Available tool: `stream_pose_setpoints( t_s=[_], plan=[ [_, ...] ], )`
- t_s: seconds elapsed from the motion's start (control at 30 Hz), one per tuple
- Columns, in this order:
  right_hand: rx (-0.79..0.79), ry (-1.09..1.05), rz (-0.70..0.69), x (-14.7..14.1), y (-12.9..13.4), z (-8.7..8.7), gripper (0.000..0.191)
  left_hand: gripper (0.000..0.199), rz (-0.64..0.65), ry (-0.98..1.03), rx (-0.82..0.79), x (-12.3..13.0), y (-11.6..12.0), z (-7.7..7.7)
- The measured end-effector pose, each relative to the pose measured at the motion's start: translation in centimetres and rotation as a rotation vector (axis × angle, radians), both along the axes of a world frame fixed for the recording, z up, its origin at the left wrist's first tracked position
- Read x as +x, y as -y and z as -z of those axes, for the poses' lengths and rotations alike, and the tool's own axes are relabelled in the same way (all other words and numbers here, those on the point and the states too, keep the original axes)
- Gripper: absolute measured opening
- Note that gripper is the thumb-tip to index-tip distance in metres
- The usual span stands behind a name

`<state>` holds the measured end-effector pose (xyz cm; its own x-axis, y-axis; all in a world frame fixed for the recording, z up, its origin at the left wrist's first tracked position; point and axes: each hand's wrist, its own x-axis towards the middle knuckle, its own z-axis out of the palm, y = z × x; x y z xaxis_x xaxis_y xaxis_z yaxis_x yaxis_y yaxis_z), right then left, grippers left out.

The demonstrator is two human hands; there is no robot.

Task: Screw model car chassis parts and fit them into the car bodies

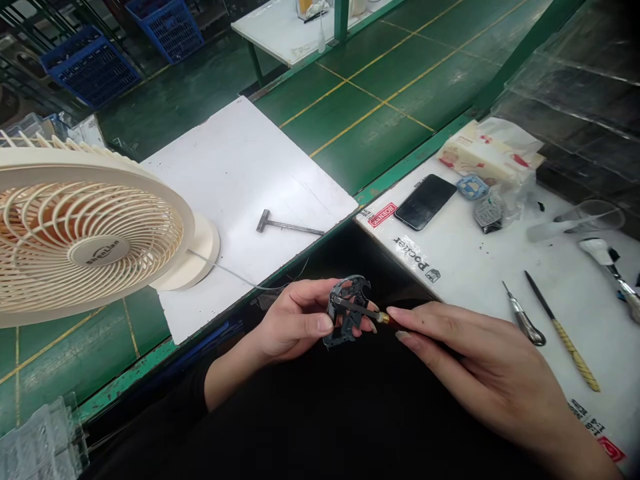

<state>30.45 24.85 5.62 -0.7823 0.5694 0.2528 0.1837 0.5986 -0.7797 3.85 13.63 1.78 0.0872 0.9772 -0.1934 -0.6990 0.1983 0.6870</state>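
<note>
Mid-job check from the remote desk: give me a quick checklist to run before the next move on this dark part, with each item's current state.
1. Left hand firmly around the dark latticed part: ok.
2. Right hand pinching the red-handled tool: ok.
3. Tool's metal shaft lying across the part: ok.
4. Shaft tip seated in the part: cannot tell.
5. Fan cord away from the left hand: not ok, it runs close.
6. Yellow-handled tool apart from the right hand: ok.

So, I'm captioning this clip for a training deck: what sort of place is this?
Probably a factory workshop: a green-edged workbench beside a green floor marked with yellow lines, blue plastic crates, and a left hand holding a small black part.
</note>
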Motion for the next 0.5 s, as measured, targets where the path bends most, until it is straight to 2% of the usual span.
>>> stream_pose_setpoints(
  t_s=[0.2, 0.5],
  plan=[
    [0.141, -0.001, 0.046, -0.12, 0.52, -0.26, 0.069, 0.042, -0.059, -0.096, 0.026, -0.20, 0.11, 0.14],
    [0.103, 0.046, 0.050, -0.79, 0.62, -0.42, 0.046, 0.041, -0.071, -0.146, 0.072, -0.91, 0.60, 0.42]
  ],
)
